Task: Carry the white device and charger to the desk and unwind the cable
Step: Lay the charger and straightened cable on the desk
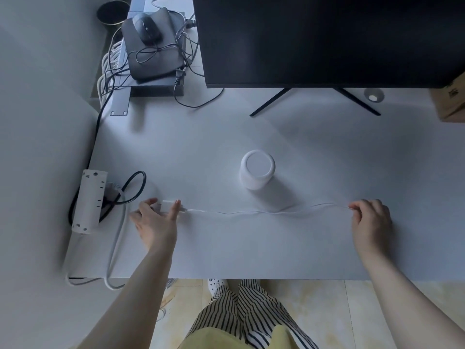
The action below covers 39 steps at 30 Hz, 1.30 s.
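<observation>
Fingers: left hand (156, 220) pinching charger (166, 206), right hand (372, 220) pinching cable (251, 212) end; I am keeping tension gentle, low over the desk (251, 253).

the left hand (157, 222) covers most of the charger (166, 205), the cable's (251, 212) far end is lost inside the right hand's (372, 220) pinch, and the monitor (327, 39) and cardboard box (451, 99) are cut off by the frame's edges.

White desk (226, 248), device (257, 170), cable (239, 212) and charger (166, 205); black monitor (327, 39); black-and-white striped trousers (239, 308).
</observation>
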Tool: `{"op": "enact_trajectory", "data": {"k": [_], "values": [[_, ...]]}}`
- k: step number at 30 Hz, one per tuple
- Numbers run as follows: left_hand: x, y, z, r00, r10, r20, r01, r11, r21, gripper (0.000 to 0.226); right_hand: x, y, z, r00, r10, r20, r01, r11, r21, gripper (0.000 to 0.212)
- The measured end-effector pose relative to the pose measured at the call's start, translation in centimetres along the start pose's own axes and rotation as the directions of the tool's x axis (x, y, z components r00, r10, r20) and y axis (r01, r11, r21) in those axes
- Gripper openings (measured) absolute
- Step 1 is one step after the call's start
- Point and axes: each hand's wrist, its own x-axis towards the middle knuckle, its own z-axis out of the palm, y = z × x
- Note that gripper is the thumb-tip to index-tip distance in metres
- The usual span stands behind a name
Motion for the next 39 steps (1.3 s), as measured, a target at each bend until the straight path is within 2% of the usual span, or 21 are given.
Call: {"op": "enact_trajectory", "data": {"k": [6, 10, 15, 31, 39], "values": [[-0.27, -0.42, -0.51, 0.997, 0.075, 0.035, -0.074, 0.997, -0.012, 0.064, -0.07, -0.01, 0.06, 1.0, 0.011, 0.006, -0.011, 1.0, 0.011, 0.021], [-0.03, -0.6, -0.34, 0.994, 0.102, 0.044, -0.102, 0.995, -0.013, 0.056, 0.09, -0.23, 0.06, 1.0, -0.003, 0.014, 0.003, 1.0, 0.02, 0.023], [0.09, -0.42, -0.18, 0.995, 0.092, 0.033, -0.092, 0.996, 0.012, 0.049, 0.45, -0.14, -0.34, 1.0, -0.003, 0.028, 0.002, 1.0, 0.018, 0.022], [-0.14, -0.78, -0.3, 0.994, 0.107, 0.005, -0.107, 0.994, 0.017, 0.053, 0.08, 0.22, -0.04, 1.0, -0.025, -0.01, 0.025, 1.0, -0.016, 0.019], [-0.2, -0.73, -0.51, 0.992, 0.126, -0.007, -0.125, 0.992, 0.027, 0.059, -0.19, -0.21, -0.37, 0.999, -0.018, -0.03, 0.017, 0.999, -0.03, 0.025]]}}
